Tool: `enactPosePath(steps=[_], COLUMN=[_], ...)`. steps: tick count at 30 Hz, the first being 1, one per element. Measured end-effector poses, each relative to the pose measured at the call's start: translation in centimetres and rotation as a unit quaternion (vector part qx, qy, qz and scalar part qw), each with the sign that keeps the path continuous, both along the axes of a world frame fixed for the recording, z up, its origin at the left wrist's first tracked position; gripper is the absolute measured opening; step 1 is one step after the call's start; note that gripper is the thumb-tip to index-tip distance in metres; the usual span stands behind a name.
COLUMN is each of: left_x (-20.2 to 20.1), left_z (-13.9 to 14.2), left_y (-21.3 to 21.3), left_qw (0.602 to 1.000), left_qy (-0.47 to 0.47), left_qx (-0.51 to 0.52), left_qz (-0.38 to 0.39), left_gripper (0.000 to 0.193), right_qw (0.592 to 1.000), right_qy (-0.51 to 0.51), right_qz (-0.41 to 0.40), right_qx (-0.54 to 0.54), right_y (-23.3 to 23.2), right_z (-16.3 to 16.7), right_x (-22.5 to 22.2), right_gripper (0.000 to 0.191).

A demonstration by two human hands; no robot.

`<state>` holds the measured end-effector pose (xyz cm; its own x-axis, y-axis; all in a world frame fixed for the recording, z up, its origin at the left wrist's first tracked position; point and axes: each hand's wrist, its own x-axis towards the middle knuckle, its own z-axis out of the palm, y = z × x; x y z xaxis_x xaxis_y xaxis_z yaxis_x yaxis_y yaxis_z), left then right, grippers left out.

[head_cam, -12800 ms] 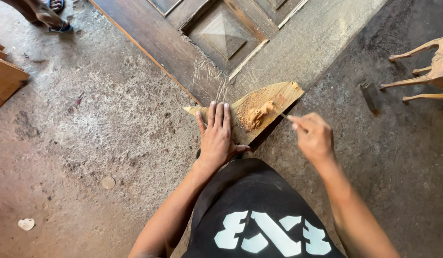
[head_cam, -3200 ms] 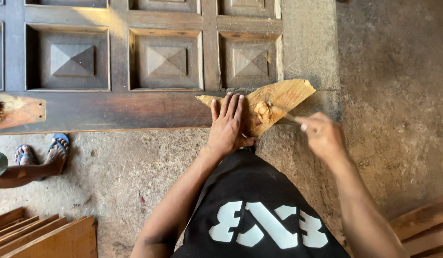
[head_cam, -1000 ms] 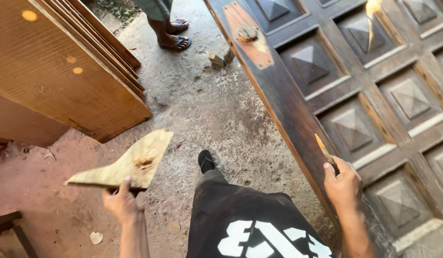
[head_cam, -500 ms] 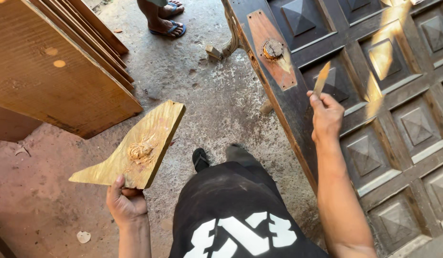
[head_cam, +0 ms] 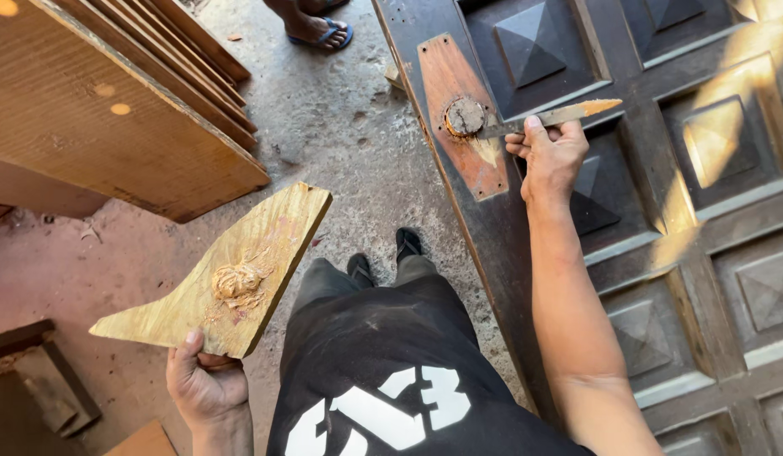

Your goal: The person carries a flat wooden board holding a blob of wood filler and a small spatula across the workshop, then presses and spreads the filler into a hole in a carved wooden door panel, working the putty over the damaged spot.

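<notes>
Bare concrete floor (head_cam: pixel 349 143) is lying open between the stacked wooden boards (head_cam: pixel 113 110) on the left and the dark panelled door (head_cam: pixel 662 211) on the right; a bystander's sandalled foot (head_cam: pixel 315 29) is blocking the far end, and the door's raised pyramids are crowding the right

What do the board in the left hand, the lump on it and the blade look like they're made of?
Board: pale raw wood, grain visible, unfinished. Lump: tan paste, probably wood filler, smeared and soft-looking. Blade in the right hand: thin flat strip, likely metal, its tip coated in the same tan paste.
</notes>
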<state>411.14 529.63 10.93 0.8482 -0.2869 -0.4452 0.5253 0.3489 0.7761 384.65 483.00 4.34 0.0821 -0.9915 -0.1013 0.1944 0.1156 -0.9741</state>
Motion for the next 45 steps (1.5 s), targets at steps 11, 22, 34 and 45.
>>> enactPosePath(steps=[11,22,34,45], left_x=[-0.9,-0.5,1.2,0.8], left_z=[0.8,0.1,0.7,0.2], left_y=[-6.8,-12.4,-13.0,-14.4], left_qw=[1.0,1.0,0.999,0.999], left_qy=[0.005,0.002,-0.015,-0.024], left_qx=[0.011,-0.005,-0.015,-0.021], left_qz=[-0.022,-0.023,-0.049,-0.022], left_gripper=[0.03,0.037,0.038,0.044], right_qw=[0.991,0.858,0.984,0.948], right_qy=[0.112,0.444,0.105,0.306], right_qz=[0.004,-0.021,0.132,0.066], right_qx=[0.069,-0.258,0.06,-0.055], right_y=[-0.3,-4.0,-2.7,-3.1], right_z=[1.9,0.7,3.1,3.5], right_x=[1.2,3.7,1.5,2.0], right_gripper=[0.008,0.008,0.009,0.02])
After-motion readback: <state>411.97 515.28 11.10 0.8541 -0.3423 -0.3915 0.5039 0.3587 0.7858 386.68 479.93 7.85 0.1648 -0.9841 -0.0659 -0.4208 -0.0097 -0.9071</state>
